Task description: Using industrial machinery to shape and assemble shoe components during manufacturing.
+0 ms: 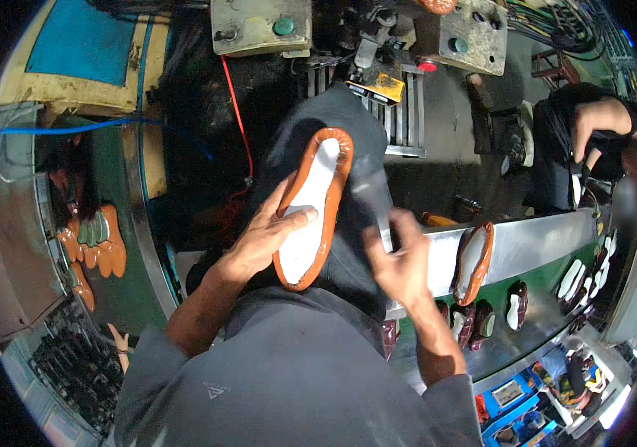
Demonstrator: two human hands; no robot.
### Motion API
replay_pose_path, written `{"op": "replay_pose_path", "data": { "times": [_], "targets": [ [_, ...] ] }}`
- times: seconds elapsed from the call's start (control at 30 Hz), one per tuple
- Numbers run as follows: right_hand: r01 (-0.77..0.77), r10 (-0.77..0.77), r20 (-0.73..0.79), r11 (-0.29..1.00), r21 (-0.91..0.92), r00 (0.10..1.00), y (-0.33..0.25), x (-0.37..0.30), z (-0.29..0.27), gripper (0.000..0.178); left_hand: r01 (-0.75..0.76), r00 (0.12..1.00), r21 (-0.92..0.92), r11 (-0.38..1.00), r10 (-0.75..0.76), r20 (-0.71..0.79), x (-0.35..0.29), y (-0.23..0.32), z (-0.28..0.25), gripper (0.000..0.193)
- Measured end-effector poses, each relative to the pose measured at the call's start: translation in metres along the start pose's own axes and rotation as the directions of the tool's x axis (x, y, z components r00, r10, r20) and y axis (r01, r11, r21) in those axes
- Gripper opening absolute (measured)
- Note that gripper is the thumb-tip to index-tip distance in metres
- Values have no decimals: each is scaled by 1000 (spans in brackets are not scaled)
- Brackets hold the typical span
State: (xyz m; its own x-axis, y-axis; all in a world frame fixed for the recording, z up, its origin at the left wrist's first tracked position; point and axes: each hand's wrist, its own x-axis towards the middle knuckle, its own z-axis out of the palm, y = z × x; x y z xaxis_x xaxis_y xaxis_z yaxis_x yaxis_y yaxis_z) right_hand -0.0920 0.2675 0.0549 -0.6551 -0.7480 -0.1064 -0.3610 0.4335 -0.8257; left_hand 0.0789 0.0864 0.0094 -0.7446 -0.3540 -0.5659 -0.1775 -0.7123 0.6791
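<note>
My left hand [270, 231] grips a brown shoe [344, 160] from its left side, with the thumb across the sole. The shoe lies bottom up over my dark-clothed leg, its glossy upper folded in around a white insole [300, 246]. On the right, my right hand [396, 257] is closed around the narrow end of a grey metal hand tool [372, 195] that widens away from me. Motion smears the tool, and its exact kind cannot be made out. A small gap separates it from the shoe.
Another brown shoe [475, 262] rests at the edge of a metal-sided bench [549, 242] on my right, near several dark red shoes. A machine [378, 67] with control boxes stands ahead. Brown shoes [110, 242] sit at left. A co-worker [594, 141] bends over at far right.
</note>
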Motion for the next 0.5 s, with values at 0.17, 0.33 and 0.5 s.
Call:
{"op": "replay_pose_path", "data": {
  "times": [0.17,0.33,0.5],
  "targets": [
    [7,-123,-258,912,-409,958,78,40,19,19,-100,992,210,972,80,101,39,-36,14,89],
    [12,-11,6,879,-477,1000,69,63,-6,21,-139,990,390,910,139,29,40,-69,12,107],
    [148,-202,-226,961,-234,953,69,66,0,17,-156,984,554,818,177,16,34,-65,29,112]
  ]
}}
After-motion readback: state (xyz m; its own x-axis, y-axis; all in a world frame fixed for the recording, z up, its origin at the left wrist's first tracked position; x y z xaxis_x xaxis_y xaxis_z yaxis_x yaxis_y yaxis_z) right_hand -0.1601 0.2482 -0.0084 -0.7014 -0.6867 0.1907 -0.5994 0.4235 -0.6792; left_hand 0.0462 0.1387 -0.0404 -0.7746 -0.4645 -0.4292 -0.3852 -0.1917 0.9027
